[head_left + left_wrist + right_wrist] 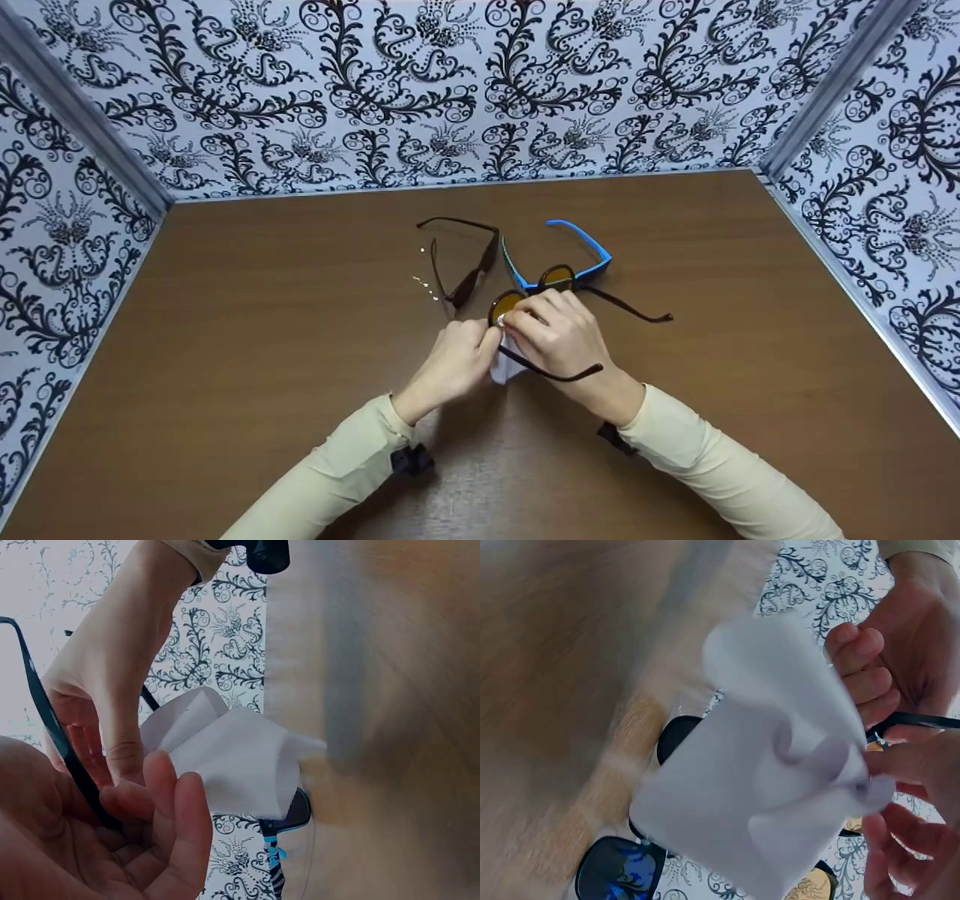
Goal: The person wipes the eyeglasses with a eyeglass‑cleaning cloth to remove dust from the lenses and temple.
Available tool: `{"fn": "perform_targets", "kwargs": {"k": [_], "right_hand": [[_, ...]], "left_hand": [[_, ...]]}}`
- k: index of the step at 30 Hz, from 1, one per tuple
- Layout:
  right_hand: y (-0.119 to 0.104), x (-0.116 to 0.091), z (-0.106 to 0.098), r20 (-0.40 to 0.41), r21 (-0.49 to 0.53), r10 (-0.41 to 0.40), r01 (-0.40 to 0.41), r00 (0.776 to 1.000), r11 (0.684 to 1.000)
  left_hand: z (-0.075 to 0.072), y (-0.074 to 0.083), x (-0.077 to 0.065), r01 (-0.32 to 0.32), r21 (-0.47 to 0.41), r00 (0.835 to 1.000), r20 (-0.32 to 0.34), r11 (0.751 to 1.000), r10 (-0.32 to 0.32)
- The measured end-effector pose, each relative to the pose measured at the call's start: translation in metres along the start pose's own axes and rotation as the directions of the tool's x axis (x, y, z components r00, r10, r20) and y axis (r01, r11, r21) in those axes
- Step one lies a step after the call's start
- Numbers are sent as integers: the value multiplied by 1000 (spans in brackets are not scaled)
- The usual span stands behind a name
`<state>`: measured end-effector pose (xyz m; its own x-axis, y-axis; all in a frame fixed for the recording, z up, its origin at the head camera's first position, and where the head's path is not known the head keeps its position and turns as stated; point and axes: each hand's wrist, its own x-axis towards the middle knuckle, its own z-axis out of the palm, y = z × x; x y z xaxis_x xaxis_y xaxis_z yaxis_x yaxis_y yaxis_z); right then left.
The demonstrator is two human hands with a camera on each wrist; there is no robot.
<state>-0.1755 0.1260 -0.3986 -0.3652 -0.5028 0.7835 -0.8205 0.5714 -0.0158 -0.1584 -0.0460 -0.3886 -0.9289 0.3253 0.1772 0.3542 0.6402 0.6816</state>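
The person's left hand [454,352], fingers curled, grips the round, amber-lensed glasses [557,278] over the wood-grain table [285,322]; the right hand [561,334] pinches a thin, creased white cloth [712,780] at one lens. Beyond lie brown shades [474,281] and an angular blue-armed pair [602,259].

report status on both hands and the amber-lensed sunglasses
Left hand grips amber-lensed sunglasses. Right hand pinches white cloth at one lens. Blue-framed glasses, dark sunglasses lying close beyond.
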Motion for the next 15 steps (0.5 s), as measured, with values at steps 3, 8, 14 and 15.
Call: {"fn": "perform_targets", "kwargs": {"k": [3,8,14,15], "right_hand": [[1,0,0,-21,-72,16,-17,1000,997],[1,1,-1,-62,-77,57,-62,996,995],[2,1,-1,-53,41,33,-31,998,999],[2,1,-1,-49,59,22,-19,999,998]], "left_hand": [[-1,1,1,-10,22,1000,11,1000,10],[-1,3,1,4,35,999,54,999,-6],[1,5,2,41,29,996,77,999,-43],[1,5,2,43,25,996,78,999,-45]]}}
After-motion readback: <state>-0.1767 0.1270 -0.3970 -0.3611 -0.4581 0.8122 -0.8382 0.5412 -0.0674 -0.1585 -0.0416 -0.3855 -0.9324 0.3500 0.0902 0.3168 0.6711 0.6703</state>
